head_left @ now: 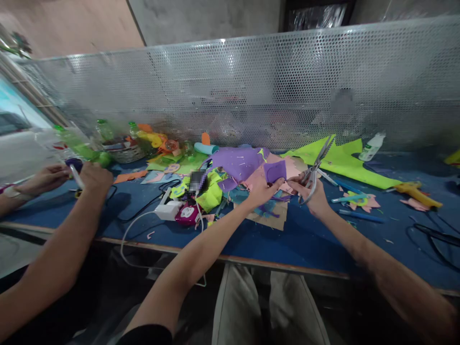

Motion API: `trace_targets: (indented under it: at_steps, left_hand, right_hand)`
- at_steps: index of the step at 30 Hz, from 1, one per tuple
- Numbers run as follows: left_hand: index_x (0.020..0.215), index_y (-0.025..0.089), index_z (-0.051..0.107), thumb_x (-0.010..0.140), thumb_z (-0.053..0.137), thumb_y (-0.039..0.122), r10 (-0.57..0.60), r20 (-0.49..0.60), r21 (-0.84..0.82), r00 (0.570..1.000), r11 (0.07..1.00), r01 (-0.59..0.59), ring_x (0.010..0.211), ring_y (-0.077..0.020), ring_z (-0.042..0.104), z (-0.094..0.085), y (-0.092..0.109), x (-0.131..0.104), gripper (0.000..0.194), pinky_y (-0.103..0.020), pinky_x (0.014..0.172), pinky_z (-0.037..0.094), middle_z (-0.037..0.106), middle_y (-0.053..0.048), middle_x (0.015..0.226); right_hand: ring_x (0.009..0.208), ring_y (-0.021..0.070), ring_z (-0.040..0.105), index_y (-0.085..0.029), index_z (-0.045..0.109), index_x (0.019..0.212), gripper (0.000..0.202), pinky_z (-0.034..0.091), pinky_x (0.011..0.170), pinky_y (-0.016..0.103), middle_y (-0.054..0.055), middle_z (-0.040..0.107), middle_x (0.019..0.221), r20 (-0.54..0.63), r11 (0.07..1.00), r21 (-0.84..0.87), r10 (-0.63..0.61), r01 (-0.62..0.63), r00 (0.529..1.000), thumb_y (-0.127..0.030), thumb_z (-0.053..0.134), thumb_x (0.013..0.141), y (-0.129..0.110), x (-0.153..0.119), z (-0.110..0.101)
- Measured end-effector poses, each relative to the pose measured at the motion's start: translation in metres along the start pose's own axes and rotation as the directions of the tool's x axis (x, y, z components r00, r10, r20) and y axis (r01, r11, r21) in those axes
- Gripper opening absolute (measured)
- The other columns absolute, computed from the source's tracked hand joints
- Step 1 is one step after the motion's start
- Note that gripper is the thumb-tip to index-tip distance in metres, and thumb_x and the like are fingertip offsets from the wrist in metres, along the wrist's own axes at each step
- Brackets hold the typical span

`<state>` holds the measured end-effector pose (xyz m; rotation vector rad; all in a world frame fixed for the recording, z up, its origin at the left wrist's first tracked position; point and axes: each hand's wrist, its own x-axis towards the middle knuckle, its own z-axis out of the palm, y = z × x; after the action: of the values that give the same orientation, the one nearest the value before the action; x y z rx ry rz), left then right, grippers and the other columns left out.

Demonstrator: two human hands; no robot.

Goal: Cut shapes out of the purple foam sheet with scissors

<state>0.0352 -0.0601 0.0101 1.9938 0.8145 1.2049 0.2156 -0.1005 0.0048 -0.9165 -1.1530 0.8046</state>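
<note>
A small squarish piece of purple craft sheet [275, 170] stands up over the heap of scraps, its lower edge pinched by my left hand [261, 192]. My right hand [315, 197] is closed round a pair of scissors [319, 158] whose blades point up and away, slightly parted. The right fingertips reach to the left hand's fingertips at the lower corner of the purple piece; whether they grip it too, I cannot tell. Behind both hands lies a large purple sheet [235, 163] on pink and blue offcuts. A torn piece of brown cardboard [276, 223] sticks out beneath.
At the left, a co-worker's hands [95, 179] handle something small and purple. A white charger block [168, 211] with a cable is left of centre. To the right are a yellow glue gun [417, 194], several pens, a white bottle [373, 146] and a lime sheet [345, 160]. A perforated metal panel [230, 96] stands behind.
</note>
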Motion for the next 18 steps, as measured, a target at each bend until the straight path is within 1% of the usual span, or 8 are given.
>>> trace_targets:
  at_steps: [3,6,9,13,18]
  left_hand:
    - [0.073,0.021,0.050,0.096,0.056,0.058,-0.024,0.060,0.028,0.998,0.999,0.022,0.055,-0.0123,0.042,0.003,-0.003,-0.001,0.045,-0.030,0.055,0.031,0.046,0.001,0.062]
    - [0.072,0.021,0.051,0.096,0.056,0.058,-0.054,0.070,0.027,0.996,0.998,0.052,0.054,-0.0131,0.042,0.004,-0.004,-0.002,0.045,-0.030,0.054,0.030,0.046,0.001,0.060]
    - [0.070,0.021,0.052,0.094,0.058,0.059,-0.083,0.077,-0.009,0.994,0.996,0.084,0.055,-0.0136,0.043,0.005,-0.002,-0.003,0.046,-0.031,0.055,0.033,0.047,0.000,0.059]
    - [0.071,0.020,0.054,0.092,0.062,0.058,-0.115,0.116,-0.172,0.987,0.976,0.134,0.058,-0.0132,0.046,0.006,0.003,-0.003,0.045,-0.031,0.057,0.038,0.050,-0.001,0.060]
    - [0.072,0.019,0.055,0.091,0.066,0.056,-0.168,0.135,-0.389,0.977,0.897,0.208,0.057,-0.0116,0.046,0.007,0.008,-0.003,0.043,-0.030,0.057,0.039,0.049,-0.001,0.061]
  right_hand:
    - [0.052,0.0136,0.061,-0.025,0.050,0.085,0.042,0.052,0.055,0.029,-0.001,0.072,0.074,-0.007,1.000,0.018,0.009,-0.009,1.000,-0.037,0.085,0.063,0.003,0.000,0.000]
    - [0.054,0.0140,0.061,-0.025,0.050,0.085,0.042,0.052,0.056,0.030,-0.001,0.071,0.074,-0.002,1.000,0.025,0.013,-0.013,1.000,-0.037,0.084,0.063,0.005,0.000,-0.001]
    - [0.056,0.0140,0.060,-0.025,0.050,0.083,0.040,0.050,0.056,0.029,-0.001,0.070,0.076,0.024,1.000,0.030,0.007,-0.008,1.000,-0.035,0.084,0.063,0.005,-0.001,-0.001]
    - [0.056,0.0129,0.058,-0.025,0.050,0.082,0.038,0.048,0.057,0.029,-0.001,0.068,0.077,0.058,0.999,0.052,-0.012,0.009,0.998,-0.032,0.084,0.065,0.003,-0.003,0.000]
    - [0.055,0.0122,0.054,-0.026,0.049,0.080,0.035,0.045,0.055,0.029,-0.001,0.065,0.078,0.058,0.998,0.048,-0.041,0.038,0.997,-0.034,0.081,0.068,-0.001,-0.004,0.000]
